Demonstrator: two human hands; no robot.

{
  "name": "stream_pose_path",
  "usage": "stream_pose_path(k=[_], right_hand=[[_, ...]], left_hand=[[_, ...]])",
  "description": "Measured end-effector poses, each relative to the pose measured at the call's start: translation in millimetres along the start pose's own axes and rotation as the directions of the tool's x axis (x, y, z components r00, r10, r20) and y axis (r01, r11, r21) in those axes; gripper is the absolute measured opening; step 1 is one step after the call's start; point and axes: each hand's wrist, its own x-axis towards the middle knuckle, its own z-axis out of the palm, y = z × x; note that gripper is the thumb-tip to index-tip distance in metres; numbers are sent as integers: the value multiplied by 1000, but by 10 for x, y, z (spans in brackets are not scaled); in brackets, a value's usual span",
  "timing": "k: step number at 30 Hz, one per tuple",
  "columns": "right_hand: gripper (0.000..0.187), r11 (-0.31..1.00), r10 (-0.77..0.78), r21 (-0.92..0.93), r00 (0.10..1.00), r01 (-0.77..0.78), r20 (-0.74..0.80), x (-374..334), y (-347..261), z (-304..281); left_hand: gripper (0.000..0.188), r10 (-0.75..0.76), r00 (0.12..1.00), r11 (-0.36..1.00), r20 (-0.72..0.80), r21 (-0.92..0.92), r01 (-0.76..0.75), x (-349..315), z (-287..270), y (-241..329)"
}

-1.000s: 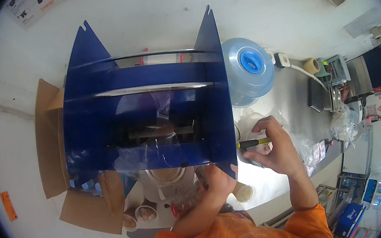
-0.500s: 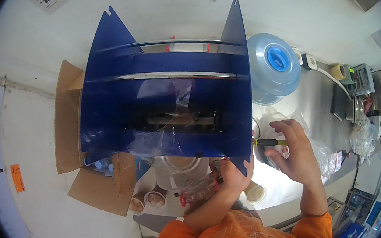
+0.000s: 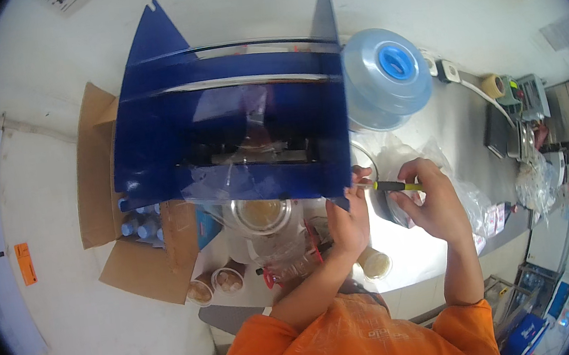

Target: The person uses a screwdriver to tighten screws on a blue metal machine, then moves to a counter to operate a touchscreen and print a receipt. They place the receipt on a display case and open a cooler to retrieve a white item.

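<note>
A blue metal machine housing [image 3: 152, 122] with two tall side plates, silver rods and clear film stands in front of me. My right hand [image 3: 434, 199] pinches the handle of a screwdriver [image 3: 398, 185], black and yellow-green, which points left at the outer side of the right plate. Against that plate's lower front corner is my left hand [image 3: 349, 223], its fingers curled beside the screwdriver's tip. The corner partly hides this hand, and whatever lies between its fingertips is too small to make out.
A big blue water jug [image 3: 386, 82] stands right of the housing, clear plastic bags [image 3: 467, 206] nearer me. At left is an open cardboard box [image 3: 183, 241] with capped bottles [image 3: 143, 228]. Filled cups [image 3: 229, 278] stand near the counter's front edge; another cup [image 3: 375, 264] is below my left hand.
My right hand's fingers, spread around the handle before, have closed on the screwdriver. The housing sits higher in view, and my left fingertips now show by the screwdriver's tip.
</note>
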Motion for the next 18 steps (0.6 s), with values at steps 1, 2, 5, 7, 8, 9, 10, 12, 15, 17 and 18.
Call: stream_pose_path(k=[1, 2, 5, 7, 8, 9, 10, 12, 15, 17, 18], right_hand=[[25, 999, 34, -13, 999, -34, 19, -59, 78, -15], [25, 997, 71, -26, 997, -70, 37, -129, 185, -33], [24, 994, 113, -9, 994, -113, 6, -400, 433, -137], [22, 985, 164, 52, 986, -163, -22, -648, 520, -204], [21, 973, 210, 101, 977, -205, -39, -750, 534, -206], [20, 961, 243, 150, 968, -233, -53, -827, 529, -194], [18, 962, 247, 143, 966, -234, -78, -919, 508, -185], [18, 942, 263, 243, 959, -231, -108, -1138, 591, -81], [18, 921, 302, 301, 942, -248, -148, -1422, 689, 66], [18, 911, 329, 314, 929, -266, -170, -1599, 713, 146], [17, 901, 345, 329, 926, -282, -151, -1691, 743, 189]], left_hand=[[27, -48, 993, 999, -103, 9, 49, -25, -58, -68], [29, -96, 974, 995, -205, 14, 101, -48, -132, -133], [33, -236, 887, 881, -397, 296, 368, -3, -381, -319], [37, -317, 878, 675, -359, 564, 475, 105, -523, -448], [35, -386, 880, 369, -276, 828, 422, 216, -598, -467], [32, -346, 912, 18, -221, 970, 242, 336, -779, -611], [31, -338, 930, -340, -146, 940, 24, 416, -935, -757], [27, -405, 900, -627, -164, 766, -143, 518, -956, -891], [23, -420, 891, -783, -172, 566, -260, 679, -1286, -1156], [20, -409, 904, -805, -123, 516, -294, 759, -1316, -1228], [19, -401, 910, -819, -106, 487, -305, 774, -1328, -1224]])
